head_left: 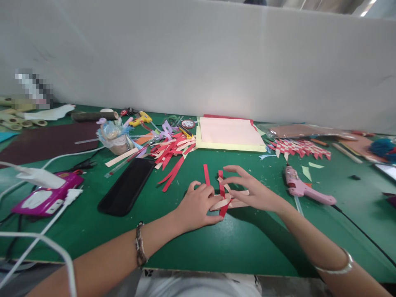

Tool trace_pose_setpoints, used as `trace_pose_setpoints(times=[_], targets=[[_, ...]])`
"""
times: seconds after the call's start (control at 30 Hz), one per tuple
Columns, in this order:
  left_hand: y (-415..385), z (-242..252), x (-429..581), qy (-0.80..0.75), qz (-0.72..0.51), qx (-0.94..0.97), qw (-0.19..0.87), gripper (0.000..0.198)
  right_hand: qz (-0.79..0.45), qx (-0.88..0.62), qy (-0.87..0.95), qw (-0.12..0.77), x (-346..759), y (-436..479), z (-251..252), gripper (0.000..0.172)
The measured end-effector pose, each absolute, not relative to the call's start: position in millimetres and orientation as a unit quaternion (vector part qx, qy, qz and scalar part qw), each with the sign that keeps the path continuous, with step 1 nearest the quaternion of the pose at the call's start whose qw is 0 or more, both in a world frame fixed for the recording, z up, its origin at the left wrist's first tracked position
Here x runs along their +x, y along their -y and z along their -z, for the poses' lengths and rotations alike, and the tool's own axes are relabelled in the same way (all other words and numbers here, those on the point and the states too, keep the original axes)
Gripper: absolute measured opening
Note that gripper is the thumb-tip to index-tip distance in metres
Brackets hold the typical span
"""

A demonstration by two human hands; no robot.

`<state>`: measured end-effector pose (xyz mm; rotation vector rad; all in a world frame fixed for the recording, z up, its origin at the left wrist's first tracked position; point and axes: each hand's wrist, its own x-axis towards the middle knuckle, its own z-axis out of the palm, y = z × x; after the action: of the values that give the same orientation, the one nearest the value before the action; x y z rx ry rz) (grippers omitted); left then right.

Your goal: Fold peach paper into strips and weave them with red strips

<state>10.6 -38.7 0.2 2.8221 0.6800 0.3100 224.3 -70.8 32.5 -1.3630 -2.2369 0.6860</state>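
In the middle of the green table lie red and cream paper strips, crossed over each other. Bent fingers of my left hand [199, 206] press them down, with the thumb at the lower end of a red strip [222, 187]. Another red strip [206, 174] sticks out beyond that hand's knuckles. From the right, my right hand [252, 189] reaches over the crossing, its fingers curved around a cream strip [227, 187] that bends upward. Cream strips [238, 203] run sideways beneath this hand. My left fingers hide part of the crossing.
Loose red and cream strips [173, 150] are heaped beyond the left hand, near a black phone [126, 187]. A pink glue gun [305, 187] with a cord lies right. Paper sheets [229, 132], a woven red-white piece [301, 148] and a purple power strip [49, 194] lie around.
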Motion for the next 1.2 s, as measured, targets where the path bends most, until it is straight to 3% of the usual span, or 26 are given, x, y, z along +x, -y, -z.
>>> trace_pose_setpoints(times=[0.13,0.43,0.6,1.2], targets=[[38.8,0.9,10.9,-0.233,-0.105,0.960,0.110,0.047,-0.165,-0.498,0.842,0.123,224.0,83.0,-34.2,0.018],[38.3,1.3,11.2,-0.231,-0.107,0.959,0.120,0.056,-0.201,-0.525,0.822,0.090,221.5,93.9,-42.7,0.027],[38.9,1.5,11.7,-0.234,-0.108,0.959,0.117,0.055,-0.183,-0.539,0.816,0.102,218.7,99.3,-36.4,0.015],[38.8,2.7,12.4,-0.237,-0.115,0.957,0.121,0.056,-0.178,-0.588,0.781,0.115,206.0,103.4,-37.4,0.015]])
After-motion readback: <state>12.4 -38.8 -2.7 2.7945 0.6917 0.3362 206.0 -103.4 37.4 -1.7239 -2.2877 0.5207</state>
